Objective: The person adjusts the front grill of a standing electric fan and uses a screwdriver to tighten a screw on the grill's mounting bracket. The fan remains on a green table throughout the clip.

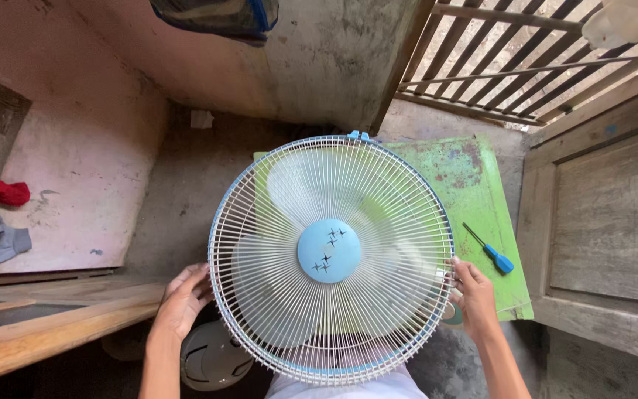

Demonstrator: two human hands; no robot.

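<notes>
The fan guard [331,258], a round white wire grille with a blue hub, fills centre frame above a green table [474,185]. The left hand [182,299] and right hand [474,295] each grip its rim at lower left and lower right. Judged step: seating or lifting the grille; the next move needs even support. A blue-handled screwdriver [490,251] lies right of centre, clear of the rim.

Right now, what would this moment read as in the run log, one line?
left hand: grips fan guard left rim | right hand: grips right rim | screwdriver: lies on green table, untouched
</notes>
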